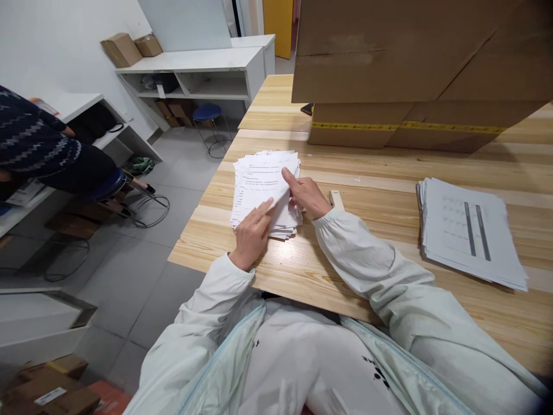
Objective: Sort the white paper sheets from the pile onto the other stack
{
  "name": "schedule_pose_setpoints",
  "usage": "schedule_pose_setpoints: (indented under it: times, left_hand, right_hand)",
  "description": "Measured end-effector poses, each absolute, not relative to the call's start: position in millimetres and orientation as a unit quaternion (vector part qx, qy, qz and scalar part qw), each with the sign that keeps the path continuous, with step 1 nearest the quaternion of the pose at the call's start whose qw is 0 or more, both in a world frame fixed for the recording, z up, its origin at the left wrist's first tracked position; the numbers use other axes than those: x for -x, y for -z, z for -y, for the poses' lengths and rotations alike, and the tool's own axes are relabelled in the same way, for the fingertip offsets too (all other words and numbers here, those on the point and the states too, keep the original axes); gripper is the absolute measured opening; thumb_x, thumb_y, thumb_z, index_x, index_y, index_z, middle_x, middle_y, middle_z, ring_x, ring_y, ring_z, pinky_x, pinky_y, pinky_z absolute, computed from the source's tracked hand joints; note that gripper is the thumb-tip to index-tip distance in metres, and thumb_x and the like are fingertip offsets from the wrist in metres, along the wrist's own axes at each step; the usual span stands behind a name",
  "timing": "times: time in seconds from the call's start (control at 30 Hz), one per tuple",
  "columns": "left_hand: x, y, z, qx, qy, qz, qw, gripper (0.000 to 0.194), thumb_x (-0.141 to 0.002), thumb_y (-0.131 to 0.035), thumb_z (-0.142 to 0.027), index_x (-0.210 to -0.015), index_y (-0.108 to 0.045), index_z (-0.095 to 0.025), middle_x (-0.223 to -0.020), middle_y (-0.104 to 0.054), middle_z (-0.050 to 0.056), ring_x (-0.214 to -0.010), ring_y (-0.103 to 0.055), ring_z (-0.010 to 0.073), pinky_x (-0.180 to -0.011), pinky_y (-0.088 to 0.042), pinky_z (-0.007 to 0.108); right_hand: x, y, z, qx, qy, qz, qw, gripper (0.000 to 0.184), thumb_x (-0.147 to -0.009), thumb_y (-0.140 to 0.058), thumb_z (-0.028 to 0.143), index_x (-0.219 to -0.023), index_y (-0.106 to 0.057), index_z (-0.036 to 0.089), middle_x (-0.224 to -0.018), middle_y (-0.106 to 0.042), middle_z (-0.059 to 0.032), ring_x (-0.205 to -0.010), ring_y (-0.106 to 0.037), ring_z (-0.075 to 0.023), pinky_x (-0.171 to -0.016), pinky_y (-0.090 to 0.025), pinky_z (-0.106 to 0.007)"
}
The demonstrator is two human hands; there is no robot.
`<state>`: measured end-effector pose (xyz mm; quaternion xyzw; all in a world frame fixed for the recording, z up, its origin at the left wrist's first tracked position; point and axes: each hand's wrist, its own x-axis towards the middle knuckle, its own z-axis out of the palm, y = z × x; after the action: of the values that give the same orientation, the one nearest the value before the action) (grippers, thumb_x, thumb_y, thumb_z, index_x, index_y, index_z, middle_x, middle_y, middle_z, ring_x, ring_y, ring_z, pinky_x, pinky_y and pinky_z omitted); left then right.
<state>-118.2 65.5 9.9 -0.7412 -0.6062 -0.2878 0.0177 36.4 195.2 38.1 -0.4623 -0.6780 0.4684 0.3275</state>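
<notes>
A loose stack of printed paper [259, 190] lies near the left part of the wooden table, its edges uneven. My right hand [307, 195] pinches the right edge of the top paper, thumb above and fingers beneath, and that edge is lifted off the stack. Whether it is one sheet or more I cannot tell. My left hand [252, 235] rests on the near edge of the papers with its fingers stretched out. Just beyond my right wrist lies a cream-coloured stapler-like object [336, 199], partly covered by the sleeve.
A second paper stack [469, 227] lies to the right on the table [371, 173]. Large cardboard boxes [354, 124] stand at the back, beside a dark phone-like object [307, 108]. A seated person [38, 138] is at the left, near a blue stool [207, 112].
</notes>
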Motion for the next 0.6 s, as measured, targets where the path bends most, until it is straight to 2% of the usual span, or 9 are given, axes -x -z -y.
schedule_pose_setpoints:
  times: [0.07, 0.13, 0.2, 0.27, 0.37, 0.43, 0.5, 0.6]
  left_hand:
    - [116, -10, -65, 0.783, 0.268, 0.562, 0.004, 0.033, -0.094, -0.042, -0.010, -0.097, -0.072, -0.021, -0.140, -0.063, 0.005, -0.136, -0.056, 0.0232, -0.115, -0.046, 0.044]
    - [115, -13, -63, 0.797, 0.288, 0.531, -0.014, 0.025, -0.094, -0.048, -0.016, -0.088, -0.072, -0.021, -0.135, -0.068, 0.006, -0.134, -0.058, 0.0250, -0.115, -0.046, 0.047]
    - [116, -19, -59, 0.777, 0.371, 0.508, -0.034, 0.019, -0.095, -0.055, -0.024, -0.089, -0.072, -0.021, -0.130, -0.070, 0.008, -0.129, -0.062, 0.0248, -0.110, -0.051, 0.045]
    - [118, -29, -56, 0.697, 0.506, 0.505, -0.048, 0.019, -0.097, -0.055, -0.029, -0.092, -0.072, -0.021, -0.124, -0.073, 0.009, -0.123, -0.066, 0.0227, -0.105, -0.054, 0.041]
    - [122, -45, -57, 0.508, 0.682, 0.515, -0.109, 0.019, -0.096, -0.059, -0.034, -0.106, -0.068, -0.021, -0.128, -0.070, 0.009, -0.123, -0.065, 0.0210, -0.108, -0.050, 0.040]
    - [119, -55, -61, 0.424, 0.707, 0.506, -0.254, 0.037, -0.088, -0.070, -0.039, -0.121, -0.062, -0.022, -0.141, -0.061, 0.010, -0.131, -0.059, 0.0220, -0.112, -0.046, 0.038]
    - [110, -61, -67, 0.365, 0.652, 0.482, -0.457, 0.059, -0.082, -0.077, -0.042, -0.134, -0.054, -0.025, -0.150, -0.054, 0.011, -0.133, -0.058, 0.0232, -0.111, -0.047, 0.037]
    - [85, -61, -75, 0.314, 0.526, 0.406, -0.678, 0.064, -0.081, -0.077, -0.044, -0.137, -0.054, -0.024, -0.142, -0.061, 0.011, -0.127, -0.062, 0.0255, -0.106, -0.051, 0.039]
  right_hand:
    - [-31, -35, -204, 0.445, -0.480, 0.674, 0.343, 0.049, -0.083, -0.062, 0.064, -0.062, -0.065, 0.020, -0.050, -0.056, -0.0016, -0.059, -0.059, -0.0184, -0.057, -0.046, -0.030]
    - [-30, -32, -206, 0.420, -0.474, 0.679, 0.371, 0.036, -0.076, -0.074, 0.052, -0.066, -0.067, 0.019, -0.058, -0.062, -0.0013, -0.066, -0.062, -0.0192, -0.060, -0.050, -0.031]
    - [-36, -30, -202, 0.408, -0.461, 0.676, 0.405, 0.028, -0.074, -0.077, 0.044, -0.069, -0.069, 0.017, -0.068, -0.068, -0.0028, -0.073, -0.066, -0.0218, -0.066, -0.053, -0.034]
    - [-55, -33, -192, 0.390, -0.442, 0.663, 0.461, 0.025, -0.075, -0.076, 0.040, -0.076, -0.073, 0.016, -0.081, -0.074, -0.0046, -0.084, -0.069, -0.0252, -0.076, -0.056, -0.038]
    - [-100, -43, -168, 0.362, -0.409, 0.636, 0.544, 0.028, -0.072, -0.081, 0.035, -0.094, -0.076, 0.019, -0.103, -0.077, -0.0041, -0.100, -0.070, -0.0264, -0.092, -0.056, -0.041]
    - [-133, -48, -148, 0.371, -0.398, 0.619, 0.567, 0.030, -0.070, -0.084, 0.033, -0.097, -0.076, 0.022, -0.106, -0.078, -0.0031, -0.101, -0.071, -0.0253, -0.094, -0.057, -0.042]
    - [-160, -49, -127, 0.393, -0.398, 0.600, 0.572, 0.027, -0.070, -0.085, 0.032, -0.095, -0.077, 0.024, -0.103, -0.078, -0.0023, -0.097, -0.072, -0.0244, -0.091, -0.060, -0.041]
    - [-184, -41, -103, 0.427, -0.407, 0.572, 0.571, 0.028, -0.069, -0.087, 0.033, -0.094, -0.077, 0.027, -0.100, -0.079, -0.0012, -0.094, -0.073, -0.0238, -0.086, -0.062, -0.039]
